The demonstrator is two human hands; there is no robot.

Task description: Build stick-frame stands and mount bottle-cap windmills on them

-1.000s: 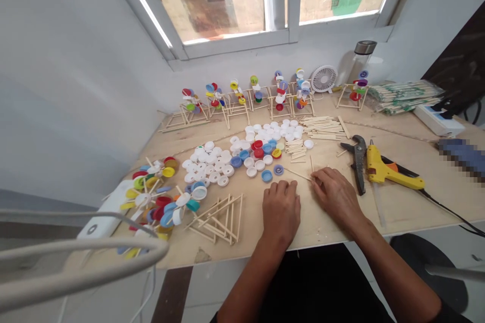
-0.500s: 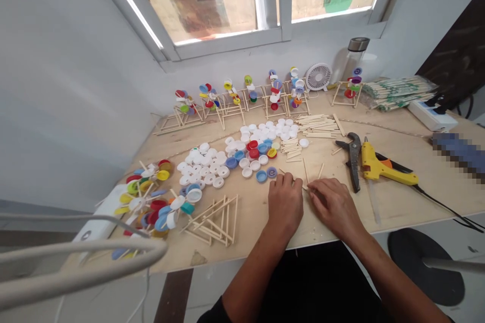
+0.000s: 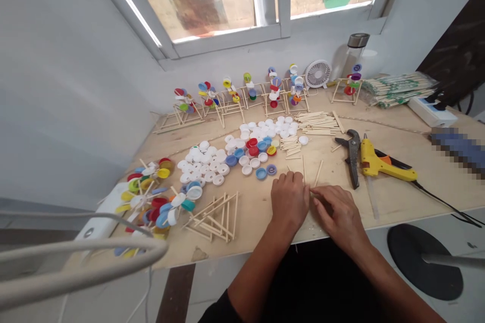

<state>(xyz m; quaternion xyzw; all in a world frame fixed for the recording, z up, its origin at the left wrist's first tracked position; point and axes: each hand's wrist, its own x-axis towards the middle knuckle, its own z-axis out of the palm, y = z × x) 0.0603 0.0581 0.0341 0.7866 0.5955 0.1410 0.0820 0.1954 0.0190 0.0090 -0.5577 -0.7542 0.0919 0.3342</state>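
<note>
My left hand (image 3: 290,199) is closed low over the front of the table, its fingers curled round a thin wooden stick (image 3: 288,167) whose tip shows past the knuckles. Close beside it, my right hand (image 3: 337,214) has thumb and fingertips pinched together where the two hands meet. What sits between the right fingertips is mostly hidden, though it looks like the end of a stick. Just beyond the hands stand out an upright-pointing wooden stick (image 3: 303,166) and a slanted stick (image 3: 319,173). Joints between these sticks are covered by my fingers.
On the right lie a yellow glue gun (image 3: 390,167) and a black-handled cutter (image 3: 353,159). White bottle caps (image 3: 204,164), coloured caps (image 3: 253,150) and cut sticks (image 3: 318,123) fill the middle. Stick triangles (image 3: 215,217) lie left. Cap-wheel stands (image 3: 275,93) line the wall.
Both hands have shifted slightly right, and my left hand has come closer to the right fingertips. More of the slanted stick shows beyond my right hand.
</note>
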